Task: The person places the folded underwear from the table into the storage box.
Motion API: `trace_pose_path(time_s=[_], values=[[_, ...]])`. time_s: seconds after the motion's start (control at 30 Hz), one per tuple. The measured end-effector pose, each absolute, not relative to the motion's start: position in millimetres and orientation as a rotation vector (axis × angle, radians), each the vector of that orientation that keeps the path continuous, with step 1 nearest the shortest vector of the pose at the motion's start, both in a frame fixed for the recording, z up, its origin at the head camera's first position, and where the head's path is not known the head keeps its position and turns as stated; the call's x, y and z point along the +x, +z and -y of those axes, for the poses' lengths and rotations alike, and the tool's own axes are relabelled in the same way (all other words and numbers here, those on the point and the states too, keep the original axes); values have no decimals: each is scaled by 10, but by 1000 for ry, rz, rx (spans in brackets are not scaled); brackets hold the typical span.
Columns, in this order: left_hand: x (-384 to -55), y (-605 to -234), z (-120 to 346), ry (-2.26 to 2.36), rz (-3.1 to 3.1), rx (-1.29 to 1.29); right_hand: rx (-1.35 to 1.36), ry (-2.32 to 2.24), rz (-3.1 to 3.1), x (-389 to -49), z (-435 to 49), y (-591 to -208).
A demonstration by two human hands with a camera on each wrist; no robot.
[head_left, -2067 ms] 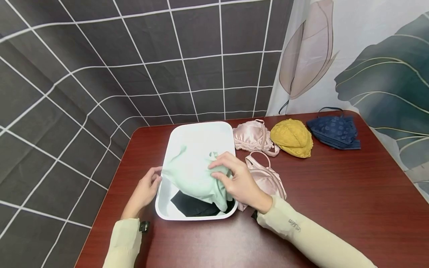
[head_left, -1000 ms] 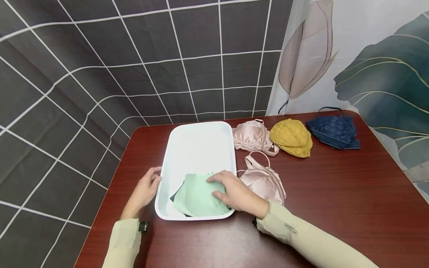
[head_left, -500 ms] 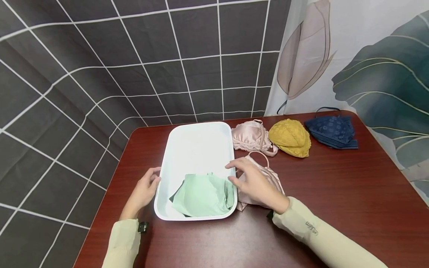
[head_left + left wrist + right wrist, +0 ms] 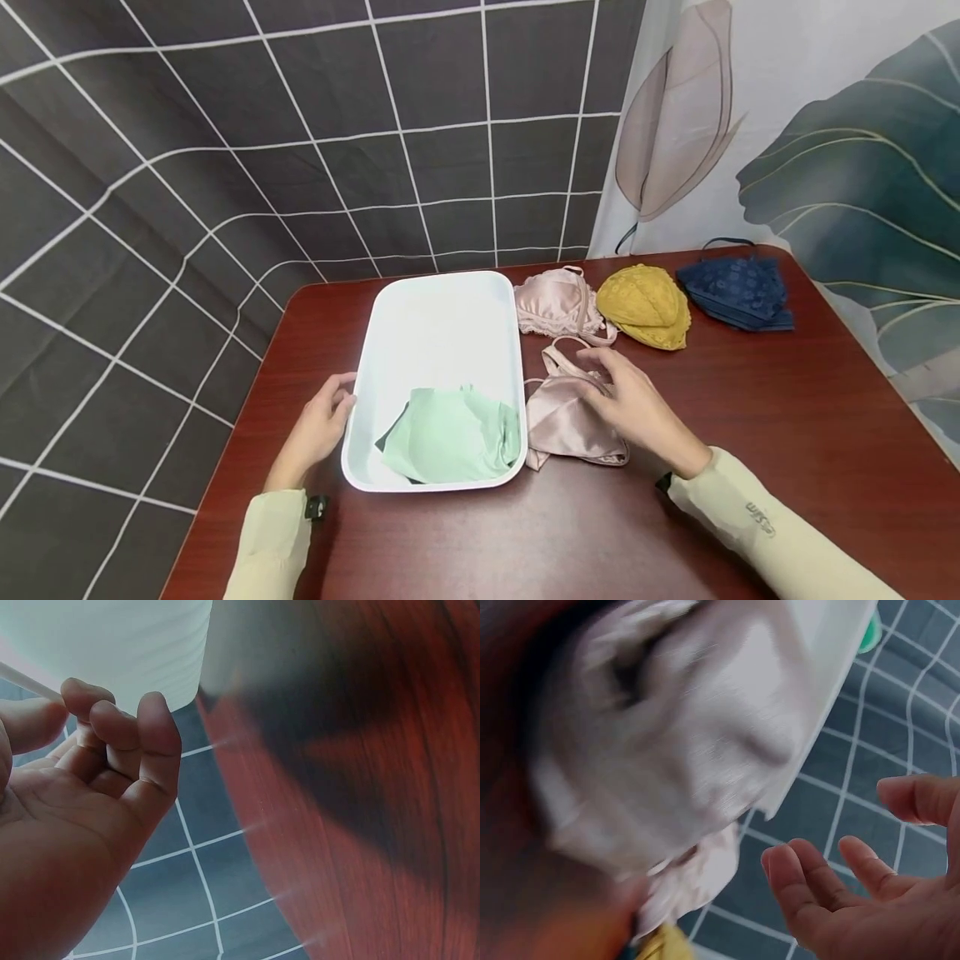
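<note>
My left hand (image 4: 317,425) is at the left rim of the white tray (image 4: 357,454), thumb and fingertips pinching its edge in the left wrist view. Inside the tray's near half lies a flat mint green garment (image 4: 450,437), a dark cloth corner (image 4: 392,429) peeking out from under it. My right hand (image 4: 637,408), fingers spread and holding nothing, hovers over the right side of a pink satin bra (image 4: 566,421). That bra lies against the tray's right side, its straps partly hidden by the hand. In the right wrist view the bra (image 4: 682,735) is blurred.
Along the back of the red-brown table (image 4: 750,400) sit a pink lace-edged bra (image 4: 555,302), a mustard yellow bra (image 4: 645,304) and a navy bra (image 4: 735,292). A dark grid curtain (image 4: 435,125) and a leaf-print curtain (image 4: 847,158) hang behind.
My right hand lowered the mint green garment into the tray, let it go, then moved right to above the pink satin bra. My left hand stayed at the tray's rim.
</note>
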State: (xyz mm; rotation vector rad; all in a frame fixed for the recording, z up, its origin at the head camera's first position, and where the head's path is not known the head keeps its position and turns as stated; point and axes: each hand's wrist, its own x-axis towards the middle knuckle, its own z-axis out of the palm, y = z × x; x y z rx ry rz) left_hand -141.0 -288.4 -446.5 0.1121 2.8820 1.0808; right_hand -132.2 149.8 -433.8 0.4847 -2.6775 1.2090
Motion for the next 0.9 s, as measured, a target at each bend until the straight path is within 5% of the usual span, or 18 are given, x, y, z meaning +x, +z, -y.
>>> trace_pose_path(time_s=[0.9], values=[[-1398, -4435, 2864, 1064, -2891, 104, 425, 1177, 2919, -1206, -1734, -4671]])
